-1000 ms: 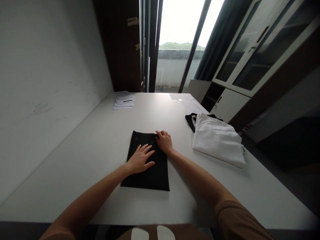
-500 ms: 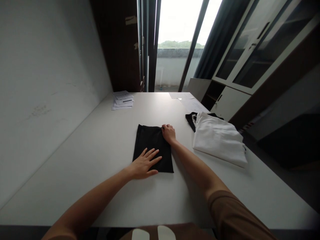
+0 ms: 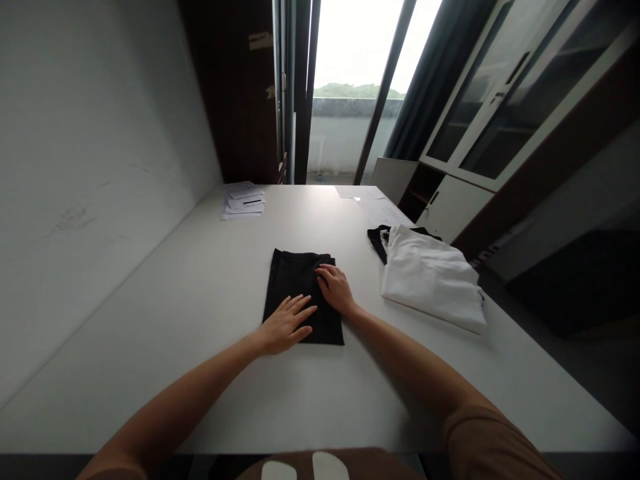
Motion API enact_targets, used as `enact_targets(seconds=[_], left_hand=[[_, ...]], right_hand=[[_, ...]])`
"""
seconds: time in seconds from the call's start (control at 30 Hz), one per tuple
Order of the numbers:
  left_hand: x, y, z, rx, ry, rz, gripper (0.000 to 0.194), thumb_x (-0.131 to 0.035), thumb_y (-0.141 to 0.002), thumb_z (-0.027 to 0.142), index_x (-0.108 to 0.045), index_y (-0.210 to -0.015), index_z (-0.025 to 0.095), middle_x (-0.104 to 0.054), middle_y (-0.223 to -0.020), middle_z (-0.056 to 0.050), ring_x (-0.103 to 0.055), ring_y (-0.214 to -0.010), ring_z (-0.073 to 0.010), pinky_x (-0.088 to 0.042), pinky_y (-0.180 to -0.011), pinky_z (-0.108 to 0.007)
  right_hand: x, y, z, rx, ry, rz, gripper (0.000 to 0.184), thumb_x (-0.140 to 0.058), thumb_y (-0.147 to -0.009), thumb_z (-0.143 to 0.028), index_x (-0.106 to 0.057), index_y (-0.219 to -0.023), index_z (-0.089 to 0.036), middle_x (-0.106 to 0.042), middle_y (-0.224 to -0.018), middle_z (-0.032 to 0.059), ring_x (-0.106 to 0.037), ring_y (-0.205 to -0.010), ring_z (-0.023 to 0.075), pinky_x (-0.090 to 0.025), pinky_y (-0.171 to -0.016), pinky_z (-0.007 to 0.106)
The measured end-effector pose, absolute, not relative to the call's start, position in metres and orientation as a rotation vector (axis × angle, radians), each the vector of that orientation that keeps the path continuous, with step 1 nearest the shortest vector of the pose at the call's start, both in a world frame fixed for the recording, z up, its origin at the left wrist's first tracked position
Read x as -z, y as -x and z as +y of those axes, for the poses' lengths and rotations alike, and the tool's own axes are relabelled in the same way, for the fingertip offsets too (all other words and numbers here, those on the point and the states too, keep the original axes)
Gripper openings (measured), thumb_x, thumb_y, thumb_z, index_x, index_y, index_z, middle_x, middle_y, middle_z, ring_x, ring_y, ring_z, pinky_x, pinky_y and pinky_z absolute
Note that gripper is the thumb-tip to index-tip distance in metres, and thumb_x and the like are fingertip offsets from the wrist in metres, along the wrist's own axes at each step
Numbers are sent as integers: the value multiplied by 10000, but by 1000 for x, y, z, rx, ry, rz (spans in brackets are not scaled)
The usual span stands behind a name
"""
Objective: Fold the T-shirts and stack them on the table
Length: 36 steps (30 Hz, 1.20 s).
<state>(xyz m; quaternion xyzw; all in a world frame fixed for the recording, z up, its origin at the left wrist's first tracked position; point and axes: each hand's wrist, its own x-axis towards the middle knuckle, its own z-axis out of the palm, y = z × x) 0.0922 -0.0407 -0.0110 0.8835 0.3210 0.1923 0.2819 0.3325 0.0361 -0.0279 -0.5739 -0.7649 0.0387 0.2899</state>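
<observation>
A folded piece of black cloth (image 3: 295, 273), roughly rectangular, lies flat on the white table (image 3: 200, 293) in front of me. My left hand (image 3: 286, 325) rests palm down on its lower left part, fingers spread. On the right side of the same cloth lies my right hand (image 3: 335, 287), its fingers stretched toward the upper right corner and pointing left. Neither hand grips the fabric. The layers of the fold show along the cloth's far edge.
To the right lies a white garment (image 3: 430, 280) on top of black fabric (image 3: 376, 243). A stack of papers (image 3: 243, 200) with a dark pen (image 3: 253, 202) sits at the far left, and loose sheets (image 3: 380, 212) at the far right. A wall (image 3: 100, 200) borders the left side.
My right hand has let go of the cloth's upper right corner and moved a little toward me, onto the cloth. My left hand stays spread on the cloth, barely shifted.
</observation>
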Motion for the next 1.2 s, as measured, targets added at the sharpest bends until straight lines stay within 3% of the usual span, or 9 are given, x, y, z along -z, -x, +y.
enact_targets(seconds=[0.37,0.5,0.57,0.63,0.77,0.9,1.03,1.2], left_hand=[[32,-66,-2,-784,-2043,1363,629,-708,-841,588,-600,-1401,322,-367,-1646,-82,-139,-1566,-382,75,-1247,-570],[17,-76,10,-872,-2077,1366,411,-756,-809,538,-719,-1106,256,-574,-1427,-145,-212,-1522,-411,84,-1247,-569],[7,-90,19,-897,-2080,1322,273,-747,-824,489,-721,-912,232,-646,-1231,-163,-311,-1456,-419,22,-1257,-565],[2,-108,29,-875,-2100,1264,213,-715,-853,437,-708,-853,224,-651,-1133,-160,-416,-1365,-408,-77,-1256,-555],[9,-143,53,-855,-2160,1176,219,-660,-889,342,-724,-1060,220,-618,-1279,-148,-455,-1338,-358,-191,-1242,-492],[28,-163,85,-769,-2206,1198,399,-644,-894,293,-675,-1278,190,-524,-1491,-164,-371,-1443,-369,-118,-1252,-540],[43,-165,114,-623,-2289,1314,511,-601,-940,383,-597,-1419,203,-394,-1619,-156,-267,-1522,-387,-54,-1242,-608],[44,-156,132,-356,-2398,1585,630,-469,-997,543,-414,-1570,288,-271,-1691,-78,-189,-1567,-323,-112,-1253,-586]], right_hand=[[37,-338,49,-268,1761,-2195,685,-436,-1030,-582,-338,-1616,-242,-207,-1701,106,-172,-1574,265,-154,-1254,455],[37,-343,63,-251,1777,-2120,698,-423,-1038,-565,-322,-1618,-189,-309,-1661,145,-265,-1543,269,-183,-1243,433],[36,-344,69,-218,1760,-2058,636,-396,-1058,-505,-356,-1597,-169,-425,-1597,151,-377,-1481,256,-240,-1218,407],[37,-344,72,-181,1751,-2015,583,-398,-1061,-462,-416,-1557,-155,-499,-1537,156,-459,-1413,253,-285,-1191,391],[40,-344,73,-128,1772,-2051,561,-453,-1041,-445,-488,-1503,-129,-468,-1556,176,-425,-1436,267,-271,-1201,398],[42,-342,73,-141,1857,-2062,598,-434,-1044,-459,-442,-1548,-138,-384,-1619,167,-320,-1509,278,-229,-1223,433],[43,-341,74,-170,1910,-2071,596,-379,-1058,-438,-398,-1580,-152,-326,-1654,142,-270,-1537,270,-199,-1238,445],[45,-342,75,-153,1916,-2086,618,-349,-1061,-452,-387,-1587,-130,-315,-1660,138,-260,-1541,276,-189,-1246,441]])
